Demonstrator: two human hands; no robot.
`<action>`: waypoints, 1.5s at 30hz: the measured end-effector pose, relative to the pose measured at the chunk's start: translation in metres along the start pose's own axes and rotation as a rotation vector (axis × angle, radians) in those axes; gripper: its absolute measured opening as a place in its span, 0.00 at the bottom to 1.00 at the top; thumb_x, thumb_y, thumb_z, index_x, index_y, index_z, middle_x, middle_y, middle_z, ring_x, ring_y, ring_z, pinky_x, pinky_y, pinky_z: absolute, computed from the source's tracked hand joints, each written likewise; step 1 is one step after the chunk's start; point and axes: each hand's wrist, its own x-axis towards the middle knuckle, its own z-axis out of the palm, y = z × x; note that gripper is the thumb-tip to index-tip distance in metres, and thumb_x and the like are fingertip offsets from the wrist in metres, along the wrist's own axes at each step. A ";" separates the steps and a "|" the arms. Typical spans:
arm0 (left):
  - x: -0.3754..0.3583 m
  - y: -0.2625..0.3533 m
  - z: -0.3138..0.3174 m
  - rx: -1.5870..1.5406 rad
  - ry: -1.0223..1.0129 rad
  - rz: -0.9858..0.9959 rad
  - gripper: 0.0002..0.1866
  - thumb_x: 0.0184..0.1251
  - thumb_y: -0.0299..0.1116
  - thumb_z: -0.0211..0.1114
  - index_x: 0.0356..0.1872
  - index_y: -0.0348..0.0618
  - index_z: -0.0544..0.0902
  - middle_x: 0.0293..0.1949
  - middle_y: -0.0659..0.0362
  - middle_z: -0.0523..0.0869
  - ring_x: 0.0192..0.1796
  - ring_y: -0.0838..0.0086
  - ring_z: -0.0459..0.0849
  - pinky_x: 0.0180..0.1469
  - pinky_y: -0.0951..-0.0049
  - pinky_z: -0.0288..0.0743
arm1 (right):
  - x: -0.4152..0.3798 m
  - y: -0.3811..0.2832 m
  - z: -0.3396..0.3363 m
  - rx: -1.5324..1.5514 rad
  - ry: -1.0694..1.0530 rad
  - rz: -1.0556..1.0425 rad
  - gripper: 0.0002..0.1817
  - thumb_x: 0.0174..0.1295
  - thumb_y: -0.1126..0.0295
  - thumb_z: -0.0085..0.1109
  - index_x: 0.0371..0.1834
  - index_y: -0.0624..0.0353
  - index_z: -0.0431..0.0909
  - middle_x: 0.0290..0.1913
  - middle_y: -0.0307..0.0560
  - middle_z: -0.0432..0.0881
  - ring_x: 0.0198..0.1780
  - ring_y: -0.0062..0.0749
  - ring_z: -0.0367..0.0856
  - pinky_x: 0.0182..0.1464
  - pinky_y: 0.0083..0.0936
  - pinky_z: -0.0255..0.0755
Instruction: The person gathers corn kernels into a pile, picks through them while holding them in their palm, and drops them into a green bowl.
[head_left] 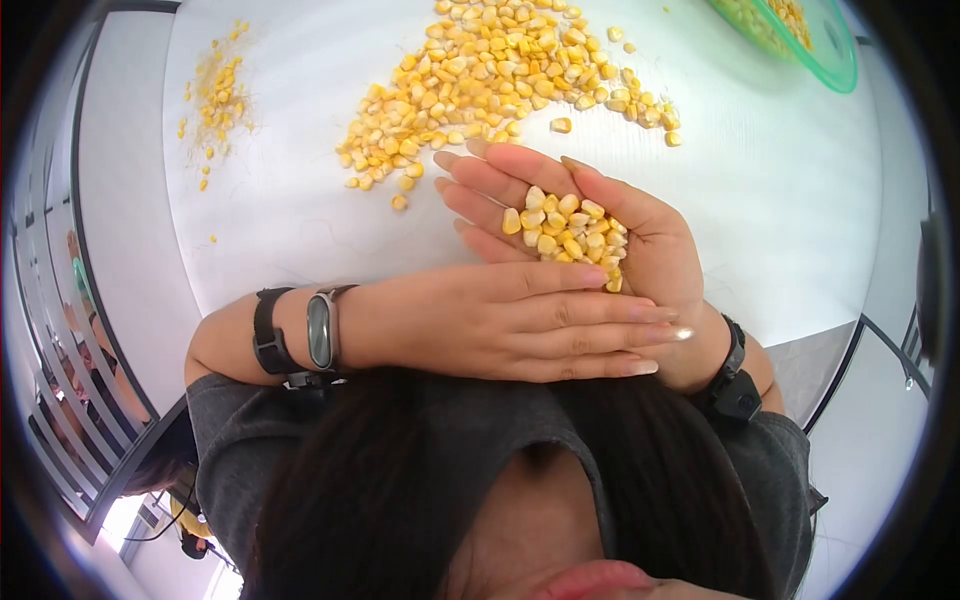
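From the head camera, the right hand [655, 250] was turned palm up, just above the near edge of the white table [780, 200]. Its fingers [500, 165] were bent a little to make a cup, and a small heap of corn [570, 235] sat in that cup. The left hand [500, 320] lay flat across the bottom of the right palm. Its fingers were straight and close together, and they held nothing. One fingertip touched the corn at the edge of the heap. The left wrist had a watch [320, 330] on it and the right wrist had a dark band [735, 385].

A big pile of loose corn [500, 70] was spread on the table just past the right fingertips. A smaller bunch of bits [215, 95] lay well apart on the left. A green bowl [835, 60] with more corn in it stood at the far right corner.

I think the corn could spill. The cup was shallow and full, so a tip of the right hand or a bump from the left one might send pieces rolling. The hands were near the table edge, so some might fall off it
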 end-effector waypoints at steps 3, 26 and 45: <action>0.001 0.001 -0.001 -0.014 -0.005 -0.002 0.22 0.71 0.37 0.49 0.66 0.55 0.70 0.68 0.65 0.71 0.70 0.76 0.67 0.72 0.68 0.57 | 0.001 0.001 -0.004 0.010 -0.047 0.013 0.29 0.74 0.59 0.30 0.70 0.68 0.57 0.73 0.62 0.56 0.74 0.49 0.55 0.76 0.35 0.50; -0.010 -0.025 -0.027 0.273 -0.052 -0.297 0.29 0.70 0.63 0.39 0.56 0.62 0.81 0.61 0.62 0.78 0.66 0.68 0.72 0.71 0.60 0.55 | -0.005 -0.007 0.006 -0.101 -0.039 -0.060 0.29 0.73 0.61 0.30 0.73 0.66 0.49 0.74 0.60 0.53 0.76 0.46 0.50 0.74 0.39 0.51; -0.027 -0.050 -0.049 0.043 -0.029 -0.303 0.29 0.70 0.57 0.47 0.48 0.42 0.84 0.53 0.47 0.83 0.60 0.55 0.80 0.66 0.56 0.63 | -0.005 -0.006 -0.006 0.049 -0.028 -0.082 0.19 0.74 0.64 0.39 0.64 0.61 0.63 0.60 0.51 0.72 0.62 0.38 0.74 0.66 0.41 0.69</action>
